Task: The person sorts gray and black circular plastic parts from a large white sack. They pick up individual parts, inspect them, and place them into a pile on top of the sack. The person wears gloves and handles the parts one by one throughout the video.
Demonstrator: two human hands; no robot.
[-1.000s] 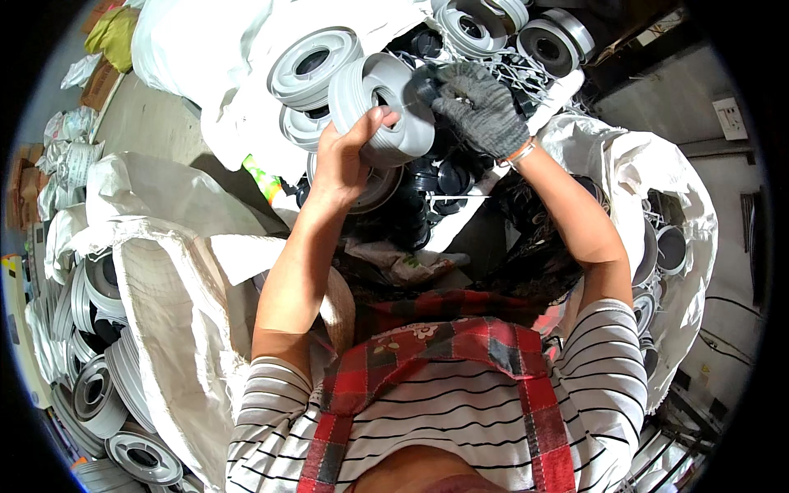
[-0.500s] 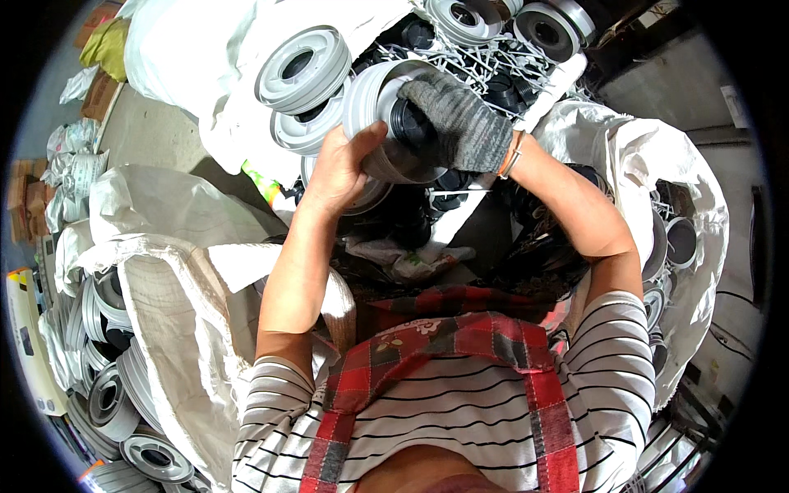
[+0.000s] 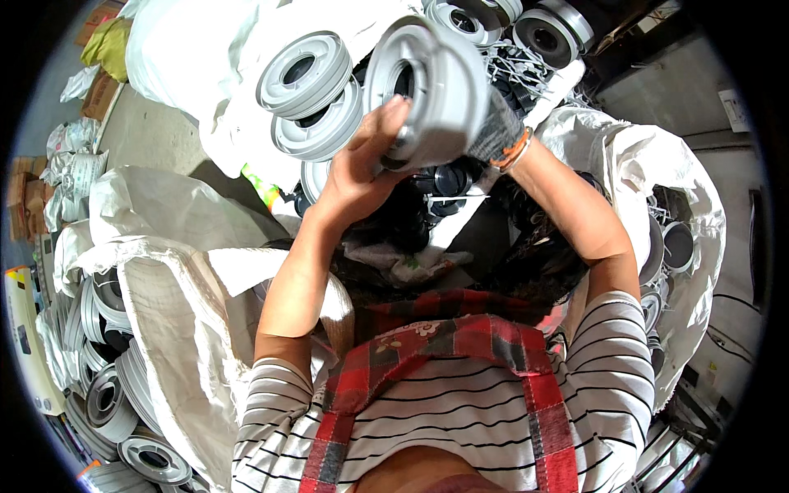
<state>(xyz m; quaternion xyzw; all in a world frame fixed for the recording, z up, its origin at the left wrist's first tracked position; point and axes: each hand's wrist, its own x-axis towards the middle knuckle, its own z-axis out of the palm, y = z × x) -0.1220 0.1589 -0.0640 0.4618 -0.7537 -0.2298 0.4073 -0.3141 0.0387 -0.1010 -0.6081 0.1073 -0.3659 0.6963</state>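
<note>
Both my hands hold up a grey round plastic part, slightly blurred, with a ribbed face and a dark centre hole. My bare left hand grips its lower left side, fingers closed near the hole. On the right, my right hand in a grey knitted glove supports the part; its fingers are hidden behind it. Just left of these hands, similar grey parts lie stacked, the upper one tilted on the lower. Black round caps lie below the held part.
A heap of thin grey plastic sprues and more round parts lies beyond my hands. Open white sacks stand at the left and right; the right one holds parts. More grey rings are piled at lower left.
The grey part has risen and turned, so its ribbed face with the hole now shows instead of its hollow inside. My gloved hand has moved behind it; the black cap inside is out of sight.
</note>
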